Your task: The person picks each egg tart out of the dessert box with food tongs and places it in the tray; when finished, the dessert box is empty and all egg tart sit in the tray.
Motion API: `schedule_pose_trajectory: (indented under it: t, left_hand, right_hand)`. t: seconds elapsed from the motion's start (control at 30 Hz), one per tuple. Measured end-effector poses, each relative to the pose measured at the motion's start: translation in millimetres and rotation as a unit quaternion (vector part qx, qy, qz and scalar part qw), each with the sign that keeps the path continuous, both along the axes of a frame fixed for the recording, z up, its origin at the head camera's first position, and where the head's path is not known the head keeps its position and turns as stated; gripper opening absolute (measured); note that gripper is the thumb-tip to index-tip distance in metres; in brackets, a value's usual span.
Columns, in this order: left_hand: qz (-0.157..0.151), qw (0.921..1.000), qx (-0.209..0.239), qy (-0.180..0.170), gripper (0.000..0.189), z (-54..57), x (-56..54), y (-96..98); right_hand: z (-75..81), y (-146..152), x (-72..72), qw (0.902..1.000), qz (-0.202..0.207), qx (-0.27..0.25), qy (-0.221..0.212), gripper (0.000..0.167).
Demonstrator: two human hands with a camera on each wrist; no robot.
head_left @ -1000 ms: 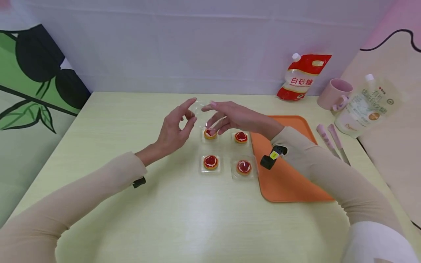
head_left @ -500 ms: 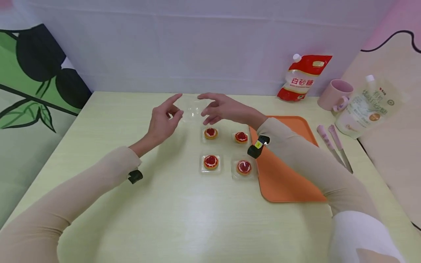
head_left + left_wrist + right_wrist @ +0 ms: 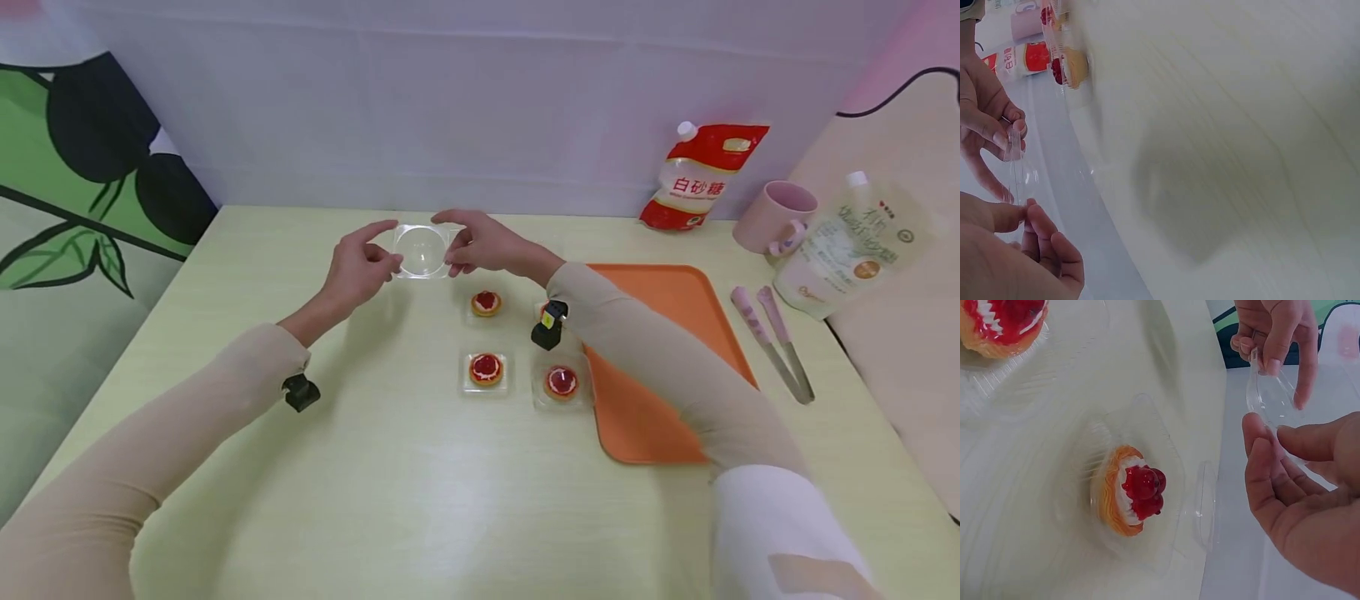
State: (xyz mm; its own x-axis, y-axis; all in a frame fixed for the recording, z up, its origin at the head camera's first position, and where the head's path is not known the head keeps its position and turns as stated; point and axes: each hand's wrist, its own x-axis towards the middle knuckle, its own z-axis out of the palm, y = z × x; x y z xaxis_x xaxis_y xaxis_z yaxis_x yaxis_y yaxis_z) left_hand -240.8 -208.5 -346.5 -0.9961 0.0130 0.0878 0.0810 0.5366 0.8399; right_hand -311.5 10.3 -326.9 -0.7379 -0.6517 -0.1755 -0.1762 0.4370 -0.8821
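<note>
We see the left hand (image 3: 360, 268) and right hand (image 3: 487, 244) apart, pinching opposite edges of a clear plastic cover (image 3: 422, 252), held up off the table (image 3: 420, 500) toward its far side. Nearer us: four tarts in clear packs, namely the back-left tart (image 3: 486, 302), front-left tart (image 3: 486, 369), front-right tart (image 3: 562, 382) and back-right tart (image 3: 542, 309), the last mostly hidden by the right wrist's black camera (image 3: 550, 327). The right sleeve (image 3: 652, 358) crosses the orange tray (image 3: 667, 292), covering part. Farther right: red-and-white bag (image 3: 701, 179), pink mug (image 3: 776, 215), whitish pouch (image 3: 847, 250). Pink-handled utensils (image 3: 772, 342) lie beside the tray; type unclear. The right wrist view cuts off one tart; the left shows the cover nearly edge-on.
</note>
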Motion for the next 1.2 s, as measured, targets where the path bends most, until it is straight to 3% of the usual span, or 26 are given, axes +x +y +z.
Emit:
schedule_pose_trajectory:
  t: [0.2,0.43,0.63,0.97,1.2]
  left_hand:
    - [-0.001,0.9975,-0.026,-0.066,0.056,-4.3,-3.6,-13.1]
    - [-0.002,0.9920,-0.007,-0.126,0.059,-13.9,-7.0,-28.2]
    - [-0.010,0.9911,-0.015,-0.132,0.060,-15.8,-9.2,-35.0]
    - [-0.018,0.9843,-0.050,-0.168,0.058,-23.0,-18.1,-37.0]
    - [-0.014,0.9826,-0.059,-0.176,0.058,-29.9,-20.7,-37.0]
  right_hand:
    - [-12.7,-23,-5.4,0.9997,-0.018,0.007,-0.014,0.059]
    - [-20.0,-38,-7.9,0.9978,-0.038,-0.011,-0.053,0.058]
    - [-22.9,-44,-10.0,0.9965,-0.038,-0.019,-0.072,0.056]
    - [-33.8,-54,-11.0,0.9959,-0.049,0.060,-0.046,0.058]
    - [-35.3,-55,-10.8,0.9947,-0.042,0.092,-0.020,0.056]
